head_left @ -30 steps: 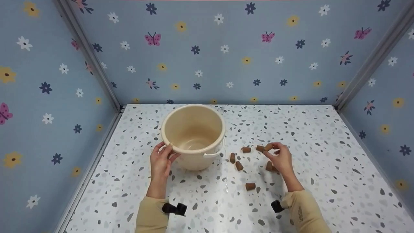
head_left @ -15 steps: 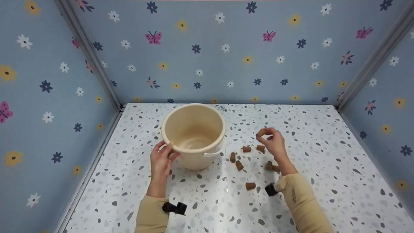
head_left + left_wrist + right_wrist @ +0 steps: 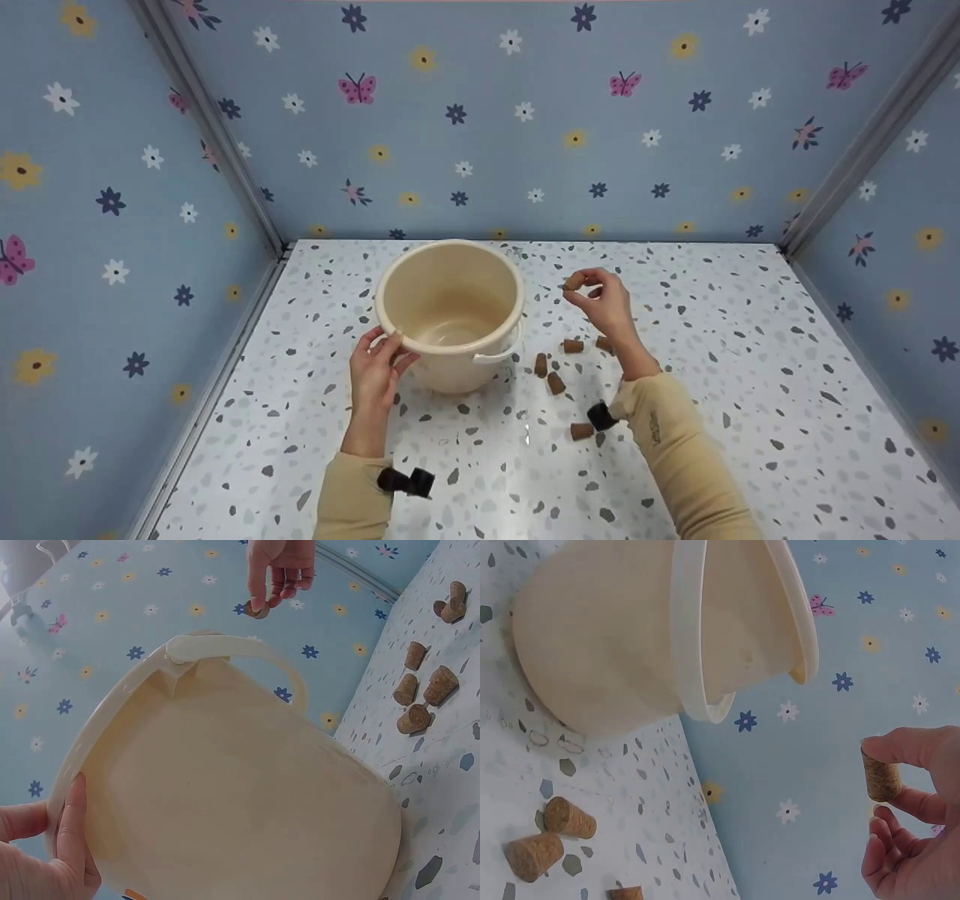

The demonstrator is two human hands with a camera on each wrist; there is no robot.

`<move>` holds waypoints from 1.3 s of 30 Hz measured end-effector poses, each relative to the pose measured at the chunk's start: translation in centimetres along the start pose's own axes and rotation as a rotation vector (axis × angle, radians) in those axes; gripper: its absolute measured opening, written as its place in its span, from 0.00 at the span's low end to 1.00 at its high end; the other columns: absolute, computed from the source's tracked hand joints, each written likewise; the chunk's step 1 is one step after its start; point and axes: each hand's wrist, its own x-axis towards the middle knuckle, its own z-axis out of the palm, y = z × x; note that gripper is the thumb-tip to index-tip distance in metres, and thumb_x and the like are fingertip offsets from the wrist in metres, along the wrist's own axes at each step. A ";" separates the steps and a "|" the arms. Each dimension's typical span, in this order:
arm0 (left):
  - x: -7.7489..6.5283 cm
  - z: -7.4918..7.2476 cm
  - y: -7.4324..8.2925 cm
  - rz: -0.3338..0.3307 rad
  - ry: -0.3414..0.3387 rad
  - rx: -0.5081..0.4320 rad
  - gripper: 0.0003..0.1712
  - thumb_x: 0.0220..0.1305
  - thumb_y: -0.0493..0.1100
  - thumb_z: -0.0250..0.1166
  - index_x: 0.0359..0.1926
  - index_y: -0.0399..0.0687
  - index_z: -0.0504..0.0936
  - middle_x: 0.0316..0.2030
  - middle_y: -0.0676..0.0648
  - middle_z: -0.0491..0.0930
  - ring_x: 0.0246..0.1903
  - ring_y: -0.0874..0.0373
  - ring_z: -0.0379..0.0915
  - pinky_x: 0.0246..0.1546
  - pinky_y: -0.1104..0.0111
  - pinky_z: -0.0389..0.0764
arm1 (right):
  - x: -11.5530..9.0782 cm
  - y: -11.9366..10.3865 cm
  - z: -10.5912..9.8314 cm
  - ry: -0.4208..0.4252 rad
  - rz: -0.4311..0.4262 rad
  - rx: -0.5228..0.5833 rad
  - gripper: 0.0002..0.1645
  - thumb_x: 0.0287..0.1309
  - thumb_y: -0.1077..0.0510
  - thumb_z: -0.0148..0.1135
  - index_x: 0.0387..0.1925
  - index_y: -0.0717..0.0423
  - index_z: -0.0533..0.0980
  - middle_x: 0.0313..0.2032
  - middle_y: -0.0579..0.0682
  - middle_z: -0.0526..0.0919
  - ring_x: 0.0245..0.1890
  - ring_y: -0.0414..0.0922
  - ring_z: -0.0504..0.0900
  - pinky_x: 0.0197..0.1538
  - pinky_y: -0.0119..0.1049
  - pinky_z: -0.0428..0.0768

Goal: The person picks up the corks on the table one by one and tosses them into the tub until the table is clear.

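A cream plastic bucket (image 3: 450, 375) stands upright on the table, its white handle (image 3: 504, 354) hanging down at the right side. My left hand (image 3: 373, 379) pinches the bucket's near-left rim, thumb on one side and fingers on the other in the left wrist view. Raised to the right of the bucket, my right hand (image 3: 611, 306) holds a cork stopper (image 3: 883, 778) between thumb and finger, apart from the bucket. Several more corks (image 3: 573, 346) lie scattered on the table below that hand. In the head view the bucket's visible inside shows only bare cream plastic.
The white speckled table (image 3: 720, 352) meets a blue flowered wall (image 3: 480, 135) at the back, with similar panels on both sides. One cork (image 3: 582, 431) lies nearer the front, close to the right wrist camera (image 3: 602, 415).
My right hand has lifted a cork off the table and carried it up and leftward toward the bucket. The left hand and the bucket have stayed in place.
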 end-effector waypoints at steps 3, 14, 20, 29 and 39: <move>0.0 0.0 0.0 -0.005 0.008 0.005 0.16 0.59 0.28 0.54 0.47 0.34 0.63 0.27 0.46 0.74 0.24 0.59 0.73 0.27 0.69 0.81 | 0.4 -0.9 0.5 0.001 -0.014 0.007 0.21 0.47 0.59 0.65 0.44 0.62 0.73 0.41 0.57 0.74 0.38 0.51 0.71 0.39 0.39 0.72; 0.0 0.1 0.2 -0.017 0.014 0.010 0.16 0.59 0.28 0.53 0.48 0.33 0.62 0.28 0.46 0.75 0.24 0.58 0.74 0.27 0.69 0.81 | 1.6 -4.2 2.6 0.011 -0.115 0.030 0.17 0.45 0.61 0.66 0.39 0.62 0.75 0.39 0.55 0.74 0.39 0.48 0.71 0.40 0.37 0.72; -0.1 0.2 0.1 -0.007 0.014 0.018 0.16 0.59 0.28 0.54 0.48 0.33 0.62 0.29 0.45 0.73 0.24 0.58 0.74 0.27 0.69 0.81 | 1.7 -5.5 4.0 -0.003 -0.165 0.050 0.12 0.44 0.61 0.66 0.35 0.60 0.76 0.35 0.53 0.75 0.39 0.47 0.70 0.41 0.38 0.72; 0.0 0.2 0.2 -0.010 0.030 0.010 0.16 0.59 0.28 0.54 0.48 0.34 0.62 0.29 0.45 0.74 0.24 0.58 0.74 0.27 0.68 0.81 | 1.5 -7.2 6.3 -0.037 -0.237 0.049 0.12 0.43 0.64 0.66 0.33 0.62 0.76 0.33 0.54 0.74 0.39 0.51 0.71 0.40 0.41 0.74; 0.1 0.2 0.1 -0.042 0.054 0.050 0.20 0.59 0.30 0.55 0.52 0.34 0.61 0.32 0.45 0.74 0.27 0.58 0.75 0.32 0.66 0.81 | 1.0 -8.8 8.4 -0.081 -0.219 0.056 0.10 0.42 0.63 0.67 0.31 0.59 0.76 0.31 0.50 0.76 0.39 0.46 0.70 0.42 0.38 0.74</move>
